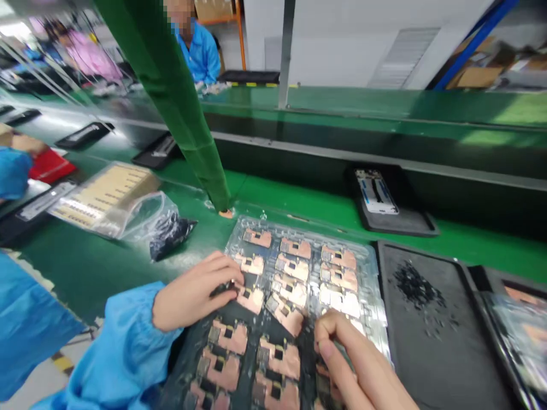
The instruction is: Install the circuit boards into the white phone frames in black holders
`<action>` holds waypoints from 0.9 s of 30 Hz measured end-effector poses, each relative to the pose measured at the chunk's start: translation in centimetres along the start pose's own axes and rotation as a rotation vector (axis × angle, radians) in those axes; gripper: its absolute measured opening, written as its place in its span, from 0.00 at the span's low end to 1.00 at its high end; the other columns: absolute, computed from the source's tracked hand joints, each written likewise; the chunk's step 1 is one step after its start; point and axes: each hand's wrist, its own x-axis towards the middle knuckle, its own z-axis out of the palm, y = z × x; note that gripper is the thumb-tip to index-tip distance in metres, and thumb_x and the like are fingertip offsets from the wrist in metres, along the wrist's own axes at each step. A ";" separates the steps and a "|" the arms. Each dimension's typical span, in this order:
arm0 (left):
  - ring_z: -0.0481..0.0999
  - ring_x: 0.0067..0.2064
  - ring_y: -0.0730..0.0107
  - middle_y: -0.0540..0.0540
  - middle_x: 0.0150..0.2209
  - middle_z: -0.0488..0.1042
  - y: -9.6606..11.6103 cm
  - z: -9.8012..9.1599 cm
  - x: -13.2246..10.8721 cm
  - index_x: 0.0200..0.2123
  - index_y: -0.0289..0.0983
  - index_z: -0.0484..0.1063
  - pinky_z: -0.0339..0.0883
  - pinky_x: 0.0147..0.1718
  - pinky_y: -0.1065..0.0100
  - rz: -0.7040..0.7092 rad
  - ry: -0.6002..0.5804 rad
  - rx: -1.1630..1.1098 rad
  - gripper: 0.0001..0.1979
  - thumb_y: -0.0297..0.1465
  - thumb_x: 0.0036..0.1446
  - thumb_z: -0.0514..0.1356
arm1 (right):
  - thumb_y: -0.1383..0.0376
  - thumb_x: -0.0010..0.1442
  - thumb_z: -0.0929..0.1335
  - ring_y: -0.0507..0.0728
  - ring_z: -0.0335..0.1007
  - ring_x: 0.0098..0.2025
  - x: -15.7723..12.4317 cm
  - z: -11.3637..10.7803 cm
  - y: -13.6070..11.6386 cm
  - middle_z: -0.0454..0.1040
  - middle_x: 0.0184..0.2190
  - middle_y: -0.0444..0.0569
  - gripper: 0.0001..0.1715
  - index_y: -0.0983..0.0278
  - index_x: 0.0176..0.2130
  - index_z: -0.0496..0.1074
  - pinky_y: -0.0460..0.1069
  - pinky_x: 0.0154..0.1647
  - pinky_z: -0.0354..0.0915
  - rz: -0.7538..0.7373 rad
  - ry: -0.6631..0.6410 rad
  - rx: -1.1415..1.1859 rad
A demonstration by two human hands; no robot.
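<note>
A clear plastic tray (371, 296) holds rows of copper-coloured phone circuit boards. My left hand (196, 293) is closed at the tray's left side, thumb and fingertips pinching the left edge of one circuit board (252, 300). Beside it, a tilted circuit board (285, 314) lies askew in the middle column. Over the tray's right column, my right hand (352, 353) is closed, thumb pressed to the bent forefinger. Whatever it pinches is too small or hidden to make out. Nearer boards (277, 359) sit on a dark surface, partly covered by the right hand.
To the right, a black tray (448, 359) holds a pile of small black pieces (416, 285). A phone frame (376, 193) lies in another tray behind. On the left are a plastic bag (164, 228) and a beige stack (111, 191). A green post (188, 119) slants across; co-workers sit beyond.
</note>
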 end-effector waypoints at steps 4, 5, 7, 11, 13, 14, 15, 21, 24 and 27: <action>0.67 0.53 0.57 0.42 0.52 0.70 -0.9 0.2 -0.6 0.58 0.41 0.71 0.66 0.54 0.55 -0.014 -0.015 0.066 0.15 0.29 0.70 0.58 | 0.53 0.76 0.55 0.56 0.62 0.31 -0.2 0.0 0.4 0.65 0.32 0.45 0.18 0.57 0.36 0.61 0.49 0.32 0.63 0.083 -0.091 0.019; 0.67 0.53 0.57 0.42 0.51 0.69 -1.0 0.2 -0.7 0.57 0.41 0.72 0.66 0.53 0.55 -0.014 -0.031 0.084 0.14 0.30 0.70 0.58 | 0.53 0.76 0.55 0.55 0.60 0.31 -0.3 0.1 0.5 0.63 0.32 0.45 0.18 0.57 0.37 0.61 0.49 0.32 0.62 0.097 -0.102 0.023; 0.67 0.53 0.57 0.42 0.51 0.68 -1.1 0.2 -0.8 0.55 0.41 0.74 0.67 0.52 0.55 -0.015 -0.072 0.097 0.13 0.32 0.69 0.59 | 0.53 0.77 0.55 0.55 0.57 0.30 -0.4 0.2 0.7 0.61 0.31 0.43 0.18 0.57 0.37 0.61 0.49 0.31 0.59 0.113 -0.126 0.035; 0.67 0.53 0.54 0.41 0.51 0.68 -0.9 0.3 -0.8 0.50 0.41 0.76 0.68 0.51 0.52 0.006 -0.087 0.130 0.10 0.34 0.68 0.61 | 0.53 0.77 0.56 0.55 0.53 0.30 -0.3 0.4 0.8 0.59 0.31 0.43 0.17 0.58 0.38 0.61 0.50 0.31 0.55 0.127 -0.154 0.053; 0.67 0.54 0.53 0.40 0.52 0.68 -0.7 0.3 -0.7 0.47 0.40 0.76 0.68 0.51 0.52 0.025 -0.056 0.138 0.08 0.34 0.69 0.60 | 0.53 0.77 0.56 0.56 0.53 0.31 -0.2 0.4 0.7 0.60 0.32 0.43 0.17 0.58 0.39 0.61 0.51 0.32 0.55 0.130 -0.156 0.066; 0.67 0.55 0.53 0.40 0.53 0.69 -0.5 0.2 -0.6 0.47 0.40 0.76 0.68 0.52 0.52 0.042 -0.037 0.132 0.07 0.33 0.69 0.60 | 0.53 0.77 0.56 0.56 0.53 0.31 -0.1 0.4 0.6 0.60 0.32 0.44 0.17 0.58 0.39 0.61 0.51 0.33 0.55 0.134 -0.159 0.076; 0.68 0.55 0.54 0.40 0.53 0.70 -0.3 0.1 -0.6 0.48 0.39 0.75 0.67 0.53 0.53 0.062 -0.021 0.117 0.08 0.33 0.69 0.59 | 0.53 0.77 0.56 0.56 0.54 0.32 -0.1 0.4 0.5 0.60 0.32 0.44 0.17 0.58 0.39 0.61 0.51 0.33 0.55 0.142 -0.161 0.085; 0.76 0.44 0.69 0.46 0.49 0.75 1.8 0.6 -0.7 0.52 0.41 0.72 0.70 0.43 0.69 0.139 -0.066 -0.195 0.10 0.31 0.68 0.60 | 0.55 0.77 0.58 0.57 0.63 0.37 0.3 1.2 0.0 0.67 0.38 0.48 0.14 0.59 0.41 0.63 0.53 0.39 0.62 0.118 -0.154 0.193; 0.73 0.33 0.74 0.47 0.46 0.75 2.8 1.7 -0.7 0.50 0.40 0.74 0.66 0.32 0.70 0.239 -0.047 -0.245 0.09 0.29 0.67 0.59 | 0.55 0.76 0.59 0.55 0.66 0.36 0.3 1.7 -0.2 0.68 0.38 0.47 0.13 0.59 0.42 0.65 0.52 0.37 0.65 0.145 -0.192 0.293; 0.71 0.33 0.73 0.47 0.42 0.75 3.2 2.5 -0.4 0.45 0.37 0.75 0.64 0.32 0.68 0.319 0.000 -0.177 0.07 0.27 0.64 0.60 | 0.56 0.75 0.62 0.54 0.69 0.33 0.2 2.1 -0.2 0.67 0.34 0.44 0.11 0.59 0.42 0.65 0.51 0.36 0.66 0.180 -0.221 0.335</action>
